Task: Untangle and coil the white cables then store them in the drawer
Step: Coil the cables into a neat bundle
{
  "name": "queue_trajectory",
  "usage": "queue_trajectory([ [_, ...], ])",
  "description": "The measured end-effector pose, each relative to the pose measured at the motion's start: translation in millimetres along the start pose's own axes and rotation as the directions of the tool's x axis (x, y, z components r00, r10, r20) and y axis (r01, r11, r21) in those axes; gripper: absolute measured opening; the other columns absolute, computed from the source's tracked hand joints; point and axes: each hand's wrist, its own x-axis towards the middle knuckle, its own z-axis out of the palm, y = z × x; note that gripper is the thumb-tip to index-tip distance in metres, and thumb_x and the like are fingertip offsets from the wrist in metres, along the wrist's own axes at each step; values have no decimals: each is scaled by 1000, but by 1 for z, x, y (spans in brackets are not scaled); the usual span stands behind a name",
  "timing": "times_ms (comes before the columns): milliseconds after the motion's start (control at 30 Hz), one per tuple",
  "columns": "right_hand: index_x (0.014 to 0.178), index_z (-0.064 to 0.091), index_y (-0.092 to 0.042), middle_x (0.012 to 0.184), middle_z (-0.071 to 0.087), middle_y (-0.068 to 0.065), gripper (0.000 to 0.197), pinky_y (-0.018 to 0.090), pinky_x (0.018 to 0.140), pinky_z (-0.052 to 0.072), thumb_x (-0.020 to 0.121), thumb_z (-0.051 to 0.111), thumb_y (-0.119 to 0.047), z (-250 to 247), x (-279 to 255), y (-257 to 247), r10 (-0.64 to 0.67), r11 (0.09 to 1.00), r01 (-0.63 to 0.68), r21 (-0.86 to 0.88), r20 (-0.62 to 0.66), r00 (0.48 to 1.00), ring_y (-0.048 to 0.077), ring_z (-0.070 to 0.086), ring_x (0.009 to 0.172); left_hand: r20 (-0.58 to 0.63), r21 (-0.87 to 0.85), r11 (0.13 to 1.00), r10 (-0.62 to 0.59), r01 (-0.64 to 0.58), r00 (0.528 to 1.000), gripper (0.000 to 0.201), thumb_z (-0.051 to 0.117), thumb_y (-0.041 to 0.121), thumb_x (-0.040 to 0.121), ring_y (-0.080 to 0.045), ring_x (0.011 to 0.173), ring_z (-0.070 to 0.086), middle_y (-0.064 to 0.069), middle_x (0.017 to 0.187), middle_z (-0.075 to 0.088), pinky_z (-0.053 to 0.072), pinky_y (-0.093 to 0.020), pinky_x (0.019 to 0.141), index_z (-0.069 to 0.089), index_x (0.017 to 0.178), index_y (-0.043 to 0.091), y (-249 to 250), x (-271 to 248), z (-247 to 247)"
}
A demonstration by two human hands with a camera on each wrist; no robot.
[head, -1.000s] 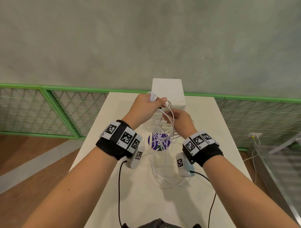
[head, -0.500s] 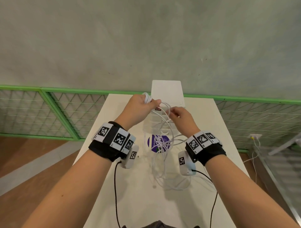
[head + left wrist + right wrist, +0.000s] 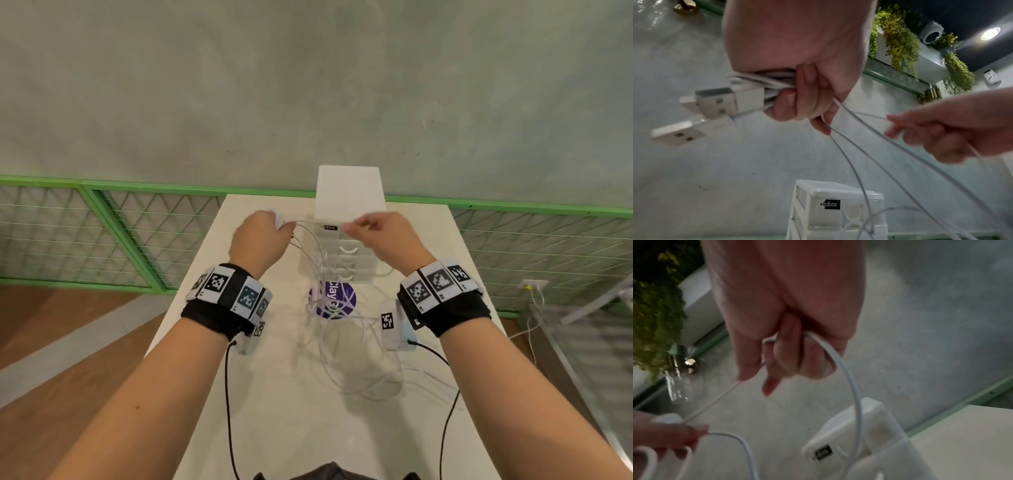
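Note:
Both hands are raised in front of the white drawer unit (image 3: 349, 195) at the table's far end. My left hand (image 3: 260, 236) grips a bundle of white cables (image 3: 766, 84), and two USB plugs (image 3: 723, 100) stick out of the fist. My right hand (image 3: 380, 233) pinches one white cable (image 3: 846, 373); a short stretch of it runs taut across to the left hand. The other strands hang down to a loose tangle (image 3: 363, 373) on the table (image 3: 274, 411).
A purple round sticker (image 3: 334, 299) lies under the hanging strands. The drawer unit (image 3: 834, 209) bears a small black label, and its drawers look closed. Green mesh railing (image 3: 102, 226) runs behind the table. Black wrist-camera leads (image 3: 227, 411) trail toward me.
My hands have moved apart, the left going left and the right going right, and both have risen. The strand between them has been drawn out straight.

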Motion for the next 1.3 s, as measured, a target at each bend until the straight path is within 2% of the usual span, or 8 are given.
queue_trajectory([
  [133, 79, 74, -16, 61, 62, 0, 39, 26, 61, 43, 83, 59, -51, 7, -11, 35, 222, 925, -121, -359, 253, 942, 13, 55, 58, -130, 59, 998, 17, -9, 991, 41, 51, 32, 92, -34, 69, 51, -8, 61, 46, 35, -32, 61, 46, 61, 5, -7, 2, -5],
  [267, 73, 66, -16, 60, 61, 2, 37, 41, 78, 53, 94, 45, -38, 6, -17, 52, 288, 921, -220, -322, 180, 940, 20, 58, 63, -183, 133, 991, 14, 11, 983, 44, 50, 31, 93, -32, 66, 47, -4, 56, 39, 33, -31, 60, 36, 56, 11, -13, 2, -8],
  [500, 83, 61, -14, 75, 61, 4, 31, 39, 86, 50, 98, 34, -11, 0, -11, 0, 30, 916, 12, 400, -98, 995, 17, 59, 78, 32, 219, 975, 30, -37, 999, 40, 47, 36, 94, -32, 77, 54, -13, 78, 55, 42, -36, 70, 55, 78, 1, -13, -4, 7],
  [633, 82, 63, -18, 81, 62, -4, 26, 21, 83, 43, 95, 41, -12, 8, -9, -7, -159, 943, 219, 252, -239, 958, 8, 57, 83, 19, 415, 903, 108, -106, 994, 35, 46, 34, 96, -26, 72, 45, -7, 73, 47, 35, -32, 67, 46, 71, 10, -15, -9, 15],
  [800, 93, 65, -7, 93, 60, -2, 10, 13, 80, 41, 89, 58, -14, 8, -11, -1, -490, 859, 498, -114, -462, 739, 9, 55, 85, 52, 508, 852, 117, -128, 992, 33, 44, 35, 96, -31, 79, 58, -7, 74, 51, 37, -32, 65, 55, 78, 9, -22, -15, 19],
  [933, 123, 53, -17, 118, 59, 5, 45, 30, 86, 45, 82, 67, -29, 1, -8, 22, 50, 895, -92, -436, -106, 993, 20, 58, 101, -58, 366, 926, 120, -91, 991, 39, 46, 37, 96, -27, 71, 45, -7, 71, 46, 34, -32, 66, 42, 67, 10, -19, -15, 17],
  [1033, 119, 60, -17, 117, 63, 2, 49, 34, 93, 46, 74, 75, -28, 0, -12, 44, 447, 689, -230, -688, 154, 881, 22, 60, 106, -103, 330, 936, 162, -120, 981, 46, 46, 35, 96, -26, 67, 42, -6, 64, 41, 32, -32, 64, 33, 59, 12, -14, -15, 14],
  [1300, 70, 55, -15, 66, 58, -1, 37, 28, 62, 45, 69, 74, -46, 18, -25, 64, 510, 510, -116, -852, 190, 839, 20, 58, 67, -22, 300, 946, 136, -124, 990, 49, 44, 37, 97, -25, 65, 42, 1, 57, 32, 31, -32, 61, 26, 55, 16, -10, -18, 22],
])
